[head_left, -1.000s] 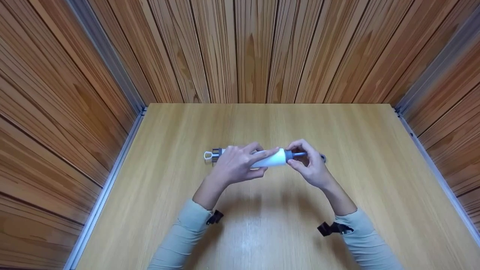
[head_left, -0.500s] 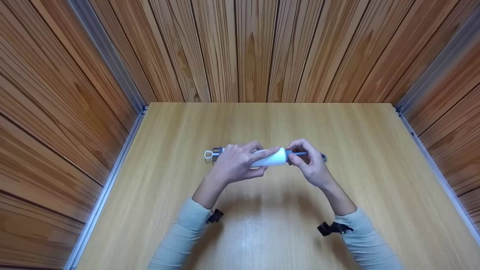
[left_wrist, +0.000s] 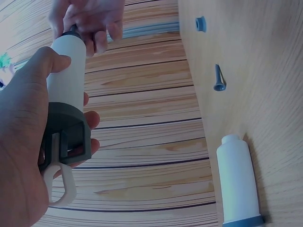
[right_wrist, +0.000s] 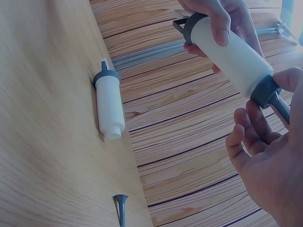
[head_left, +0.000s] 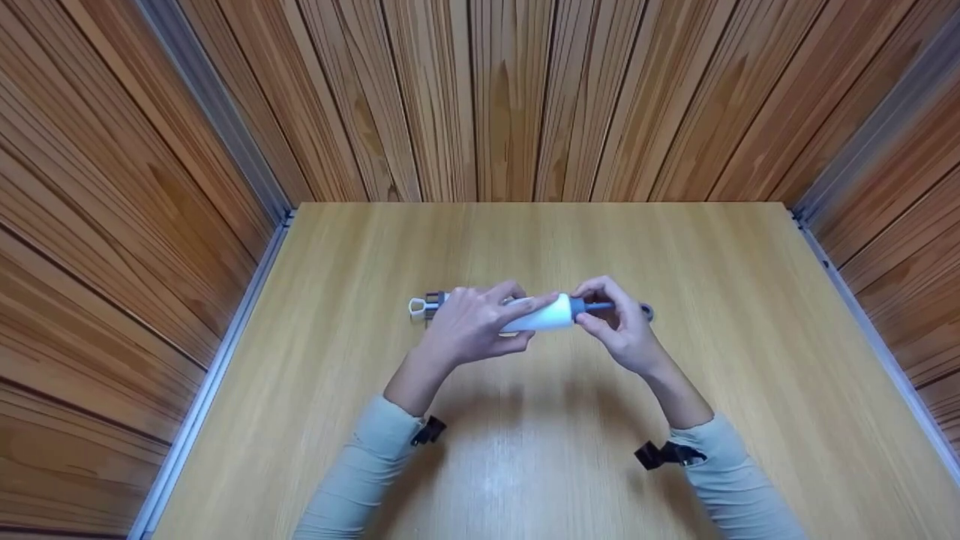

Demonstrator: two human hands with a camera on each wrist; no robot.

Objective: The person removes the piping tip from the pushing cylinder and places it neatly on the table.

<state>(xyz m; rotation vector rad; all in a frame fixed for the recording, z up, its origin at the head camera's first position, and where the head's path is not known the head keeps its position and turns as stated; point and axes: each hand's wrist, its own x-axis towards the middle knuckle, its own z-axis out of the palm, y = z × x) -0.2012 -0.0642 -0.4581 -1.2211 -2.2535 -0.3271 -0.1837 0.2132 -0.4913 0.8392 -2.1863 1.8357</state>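
My left hand (head_left: 472,322) grips the white barrel of an icing syringe (head_left: 551,313), which lies sideways across the view. Its dark grey end cap (left_wrist: 68,120) and white pull ring (left_wrist: 70,187) stick out on the left. At the other end, thumb and fingers of my right hand (head_left: 628,337) pinch the grey-blue collar (right_wrist: 265,92). A slim nozzle (right_wrist: 280,109) runs out of this collar, past the right thumb. In the right wrist view, the collar sits against the barrel's end.
On the wooden tabletop (head_left: 510,240) lies a second white syringe barrel (right_wrist: 110,106) with a grey cap. Near it lie a loose grey nozzle (left_wrist: 218,78) and a small grey collar piece (left_wrist: 201,24). Wood-plank walls (head_left: 510,105) enclose the back and sides.
My right thumb has moved up over the collar, then back down, with the fingertips still at it. The left hand and the barrel stay nearly in place.
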